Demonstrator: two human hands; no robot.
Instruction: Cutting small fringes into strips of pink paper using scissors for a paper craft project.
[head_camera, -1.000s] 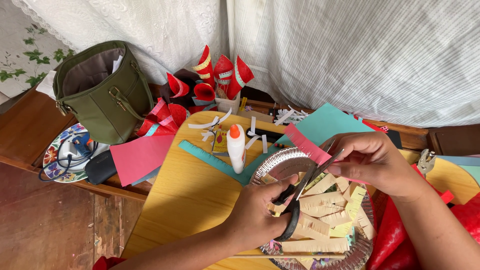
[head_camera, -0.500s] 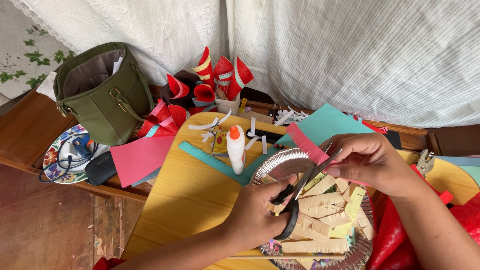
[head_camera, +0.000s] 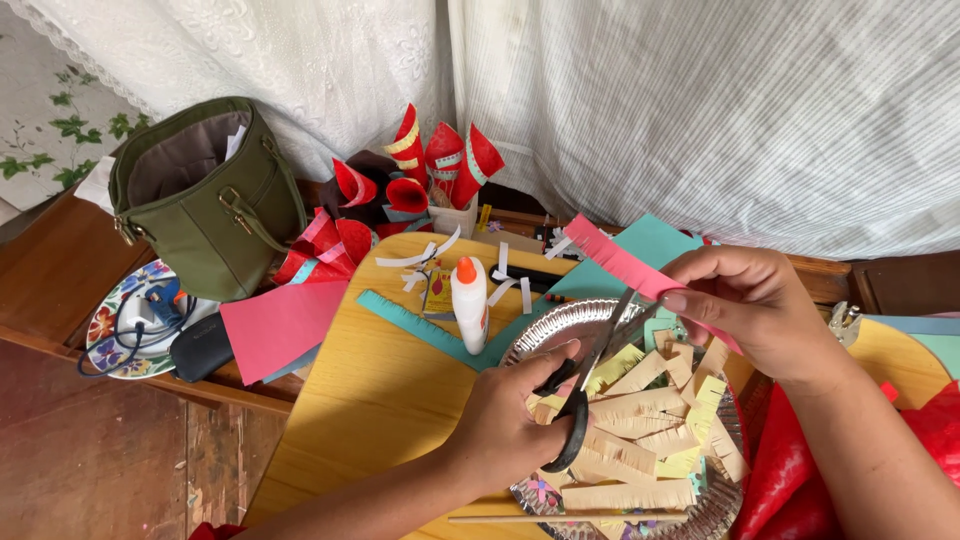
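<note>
- The left hand (head_camera: 510, 425) grips black scissors (head_camera: 585, 395), blades parted at a pink paper strip (head_camera: 625, 265).
- The right hand (head_camera: 755, 305) pinches that strip above the silver plate (head_camera: 560, 325) of fringed paper pieces (head_camera: 640, 440).
- Bare yellow tabletop (head_camera: 370, 390) lies left; a glue bottle (head_camera: 468, 303) stands near.
- White curtain (head_camera: 700, 100) behind.

matt pink paper strip (head_camera: 620, 262), shiny foil plate (head_camera: 560, 325), black plastic-handled metal scissors (head_camera: 585, 395), smooth wooden board (head_camera: 370, 400)

left hand (head_camera: 515, 420) grip closed, right hand (head_camera: 745, 305) pinching, forearms converging
</note>
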